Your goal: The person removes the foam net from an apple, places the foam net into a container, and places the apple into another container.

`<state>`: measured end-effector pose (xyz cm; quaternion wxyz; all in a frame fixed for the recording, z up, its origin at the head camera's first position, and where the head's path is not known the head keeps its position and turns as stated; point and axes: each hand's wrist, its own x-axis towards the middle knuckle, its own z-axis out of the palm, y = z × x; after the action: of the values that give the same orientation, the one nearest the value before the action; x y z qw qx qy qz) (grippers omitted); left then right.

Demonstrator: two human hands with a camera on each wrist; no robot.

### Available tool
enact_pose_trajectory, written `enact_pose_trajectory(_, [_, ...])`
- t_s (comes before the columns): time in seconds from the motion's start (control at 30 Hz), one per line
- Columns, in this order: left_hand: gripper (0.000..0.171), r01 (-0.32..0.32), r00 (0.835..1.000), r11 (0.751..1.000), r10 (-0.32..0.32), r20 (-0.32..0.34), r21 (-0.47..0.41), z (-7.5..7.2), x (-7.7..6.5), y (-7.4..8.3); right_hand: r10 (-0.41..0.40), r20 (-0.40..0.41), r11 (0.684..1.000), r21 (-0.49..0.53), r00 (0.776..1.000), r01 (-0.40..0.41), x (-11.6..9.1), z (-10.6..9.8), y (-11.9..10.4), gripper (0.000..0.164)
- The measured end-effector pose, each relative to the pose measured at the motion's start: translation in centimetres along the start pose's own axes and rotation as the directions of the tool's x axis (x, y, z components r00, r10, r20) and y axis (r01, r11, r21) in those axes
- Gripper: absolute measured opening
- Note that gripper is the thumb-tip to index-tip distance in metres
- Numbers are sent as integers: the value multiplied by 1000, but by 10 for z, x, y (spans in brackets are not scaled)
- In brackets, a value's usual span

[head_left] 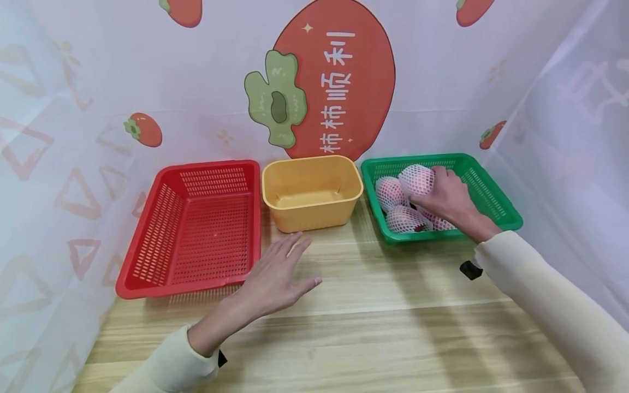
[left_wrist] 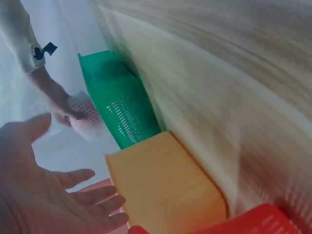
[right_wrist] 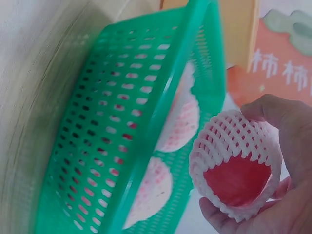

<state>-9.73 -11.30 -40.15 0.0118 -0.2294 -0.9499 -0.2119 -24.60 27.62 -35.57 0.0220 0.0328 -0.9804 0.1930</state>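
Observation:
My right hand [head_left: 451,199] grips a round red fruit [right_wrist: 236,180] in a white foam net sleeve, its red skin showing through the sleeve's open end. In the head view this fruit appears over the left part of the green basket [head_left: 501,199]. Several more netted fruits [head_left: 404,219] lie in that basket, partly hidden by the hand and wrist. My left hand [head_left: 272,275] hovers with spread fingers and holds nothing. It is beside the right front corner of the red basket [head_left: 211,240] and in front of the yellow bin [head_left: 314,218].
The red basket and yellow bin stand side by side, with the green basket to the right, on a wood-grain table [head_left: 344,327]. Behind them hangs a white cloth [head_left: 206,71] with persimmon prints, and more cloth covers both sides.

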Motion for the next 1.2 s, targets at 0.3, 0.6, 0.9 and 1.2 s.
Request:
enact_pose_trajectory(0.3, [73,19,997,989,-30,-70,-144,8,2,3,-135,-19,990,38,991,135,-29,-13,-22,93])
enact_pose_trajectory(0.6, [66,90,995,956,-101,-24,-280,17,3,3,-246,-3,969,12,969,246,-62,-12,-36,88])
enact_pose_trajectory(0.9, [57,82,993,899,-110,-42,-429,30,4,1,-384,-4,923,24,923,384,-92,-2,-40,87])
enact_pose_trajectory(1.2, [46,-8,995,770,-58,-82,-638,43,7,-2,-463,9,887,-2,887,463,-123,21,-41,86])
